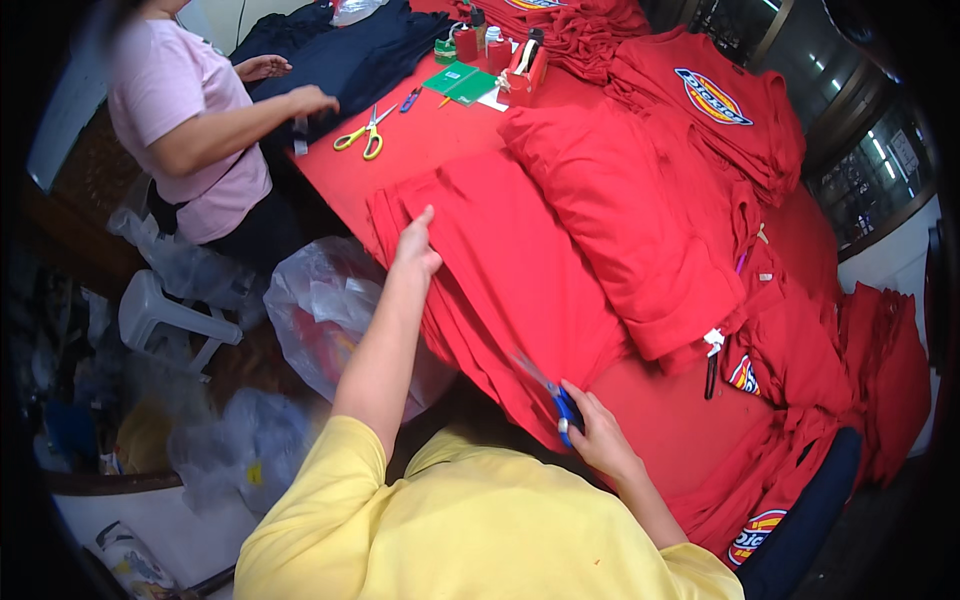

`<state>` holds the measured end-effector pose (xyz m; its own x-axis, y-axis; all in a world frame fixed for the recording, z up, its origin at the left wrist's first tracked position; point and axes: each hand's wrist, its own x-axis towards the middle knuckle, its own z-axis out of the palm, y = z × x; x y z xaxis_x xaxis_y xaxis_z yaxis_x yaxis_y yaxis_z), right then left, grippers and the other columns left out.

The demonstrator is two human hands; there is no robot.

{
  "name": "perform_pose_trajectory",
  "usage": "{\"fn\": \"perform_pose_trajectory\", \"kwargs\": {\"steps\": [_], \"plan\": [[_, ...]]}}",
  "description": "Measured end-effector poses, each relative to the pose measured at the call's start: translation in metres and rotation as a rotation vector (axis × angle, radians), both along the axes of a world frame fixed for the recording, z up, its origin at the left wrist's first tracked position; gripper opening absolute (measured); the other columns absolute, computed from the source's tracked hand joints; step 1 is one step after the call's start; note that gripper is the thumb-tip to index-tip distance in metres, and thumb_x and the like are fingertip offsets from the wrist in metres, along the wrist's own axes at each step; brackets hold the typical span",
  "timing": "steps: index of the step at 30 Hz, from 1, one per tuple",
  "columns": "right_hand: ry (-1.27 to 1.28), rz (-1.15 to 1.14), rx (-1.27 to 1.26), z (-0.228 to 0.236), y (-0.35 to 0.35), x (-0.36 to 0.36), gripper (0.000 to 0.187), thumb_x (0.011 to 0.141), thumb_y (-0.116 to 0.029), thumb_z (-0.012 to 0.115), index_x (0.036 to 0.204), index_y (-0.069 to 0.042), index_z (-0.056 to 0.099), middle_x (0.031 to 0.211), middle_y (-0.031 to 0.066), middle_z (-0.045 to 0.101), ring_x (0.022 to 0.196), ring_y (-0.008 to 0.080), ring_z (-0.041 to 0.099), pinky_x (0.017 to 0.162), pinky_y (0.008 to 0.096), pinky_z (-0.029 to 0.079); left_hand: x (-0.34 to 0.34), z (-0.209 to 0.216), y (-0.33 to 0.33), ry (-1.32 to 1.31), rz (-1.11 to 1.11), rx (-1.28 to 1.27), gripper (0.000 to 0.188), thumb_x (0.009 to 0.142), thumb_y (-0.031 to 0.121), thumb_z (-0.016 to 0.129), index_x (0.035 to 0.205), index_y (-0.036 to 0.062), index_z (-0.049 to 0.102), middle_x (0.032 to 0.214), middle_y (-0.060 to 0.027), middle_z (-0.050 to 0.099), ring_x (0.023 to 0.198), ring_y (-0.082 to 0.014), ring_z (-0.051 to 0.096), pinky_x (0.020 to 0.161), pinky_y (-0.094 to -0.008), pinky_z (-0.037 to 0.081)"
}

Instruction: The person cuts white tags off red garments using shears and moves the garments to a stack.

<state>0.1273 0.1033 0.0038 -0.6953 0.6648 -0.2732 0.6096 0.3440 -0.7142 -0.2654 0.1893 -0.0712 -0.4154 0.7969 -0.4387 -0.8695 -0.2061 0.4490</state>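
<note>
A red garment [520, 265], laid out in flat layers, stretches across the table in front of me. My left hand [418, 243] rests against its left edge, fingers extended and thumb apart, not visibly gripping anything. In my right hand [600, 432] is a pair of scissors [564, 412] with blue handles. Their blades point up and left over the near part of the garment; whether they touch the cloth I cannot tell. Beside the garment, to its right, lies a thick folded heap of red fabric [630, 220].
Yellow-handled scissors [362, 135], a green booklet [459, 83] and a red tape dispenser [522, 75] sit farther back. Red shirts [710, 110] pile up at the right. A co-worker [200, 110] stands at far left by dark clothes [350, 50]. Plastic bags [325, 300] and a white stool [170, 310] stand left.
</note>
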Motion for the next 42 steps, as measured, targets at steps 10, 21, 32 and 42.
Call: {"fn": "perform_pose_trajectory", "kwargs": {"steps": [10, 21, 32, 42], "plan": [[0.278, -0.017, 0.096, 0.04, 0.067, -0.059, 0.057, 0.081, -0.013, 0.064, 0.133, -0.005, 0.046, 0.1, 0.0169, 0.058, 0.085, 0.0297, 0.06, 0.077, 0.0367, 0.048, -0.028, 0.038, -0.02, 0.171, -0.094, 0.147, 0.027, 0.096, 0.023, 0.05, 0.115, 0.0043, 0.056, 0.119, -0.0108, 0.06, 0.112, -0.0248, 0.056, 0.102, -0.042, 0.04], [0.314, 0.057, 0.408, 0.0, 0.094, -0.178, 0.06, 0.083, -0.009, 0.065, 0.137, 0.0, 0.04, 0.091, 0.0162, 0.054, 0.073, 0.0313, 0.058, 0.065, 0.04, 0.049, -0.008, 0.069, -0.041, 0.521, -0.2, 0.07, 0.018, 0.088, 0.002, 0.058, 0.106, 0.0043, 0.061, 0.099, -0.0045, 0.066, 0.091, -0.0144, 0.063, 0.083, -0.03, 0.051], [0.106, 0.059, 0.18, 0.044, 0.058, -0.132, 0.071, 0.079, -0.011, 0.066, 0.142, -0.004, 0.034, 0.093, 0.016, 0.051, 0.082, 0.0324, 0.056, 0.075, 0.0413, 0.048, -0.088, 0.031, -0.027, 1.239, 0.116, -0.313, 0.01, 0.088, 0.009, 0.063, 0.093, 0.0023, 0.058, 0.08, -0.0017, 0.061, 0.069, -0.0084, 0.055, 0.063, -0.0246, 0.046], [0.342, -0.359, 0.208, 0.055, 0.089, -0.024, 0.064, 0.08, 0.004, 0.055, 0.141, -0.003, 0.037, 0.139, 0.016, 0.044, 0.124, 0.0256, 0.047, 0.101, 0.0343, 0.039, -0.042, 0.18, 0.106, 1.006, -0.387, 0.289, 0.043, 0.092, 0.018, 0.058, 0.127, 0.0, 0.04, 0.117, -0.0164, 0.055, 0.1, -0.0252, 0.061, 0.081, -0.0373, 0.051]]}}
